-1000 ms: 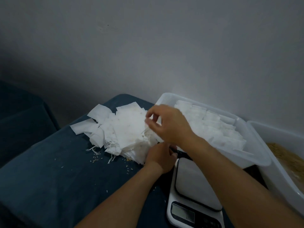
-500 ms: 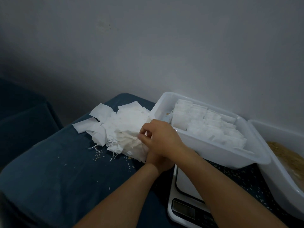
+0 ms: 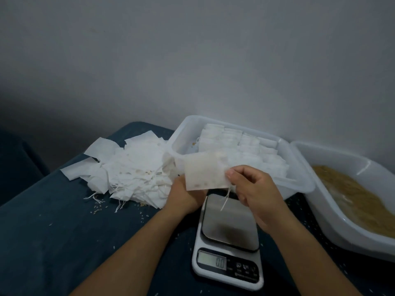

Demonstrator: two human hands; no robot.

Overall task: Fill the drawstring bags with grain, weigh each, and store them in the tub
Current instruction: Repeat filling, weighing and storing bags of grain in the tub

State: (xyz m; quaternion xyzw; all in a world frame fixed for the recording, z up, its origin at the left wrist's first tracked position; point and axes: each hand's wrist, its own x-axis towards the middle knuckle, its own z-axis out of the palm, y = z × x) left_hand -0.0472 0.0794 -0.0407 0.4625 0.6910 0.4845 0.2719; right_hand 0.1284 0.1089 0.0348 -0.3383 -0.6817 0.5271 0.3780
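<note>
single head-worn wide-angle view, looking forward and down from close above the scale (image 3: 229, 238). the wall (image 3: 192, 60) fills its upper half.

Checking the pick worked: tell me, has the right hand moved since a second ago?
Yes. The right hand has come back from the bag pile toward the scale, pinching one empty bag.

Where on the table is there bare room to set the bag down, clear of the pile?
The scale platform is bare, under the held bag. The dark cloth near left, between the empty-bag pile and the left forearm, is open apart from stray grains. Crowded: the storage tub full of filled bags, the grain tub at right, the narrow gap between them.
</note>
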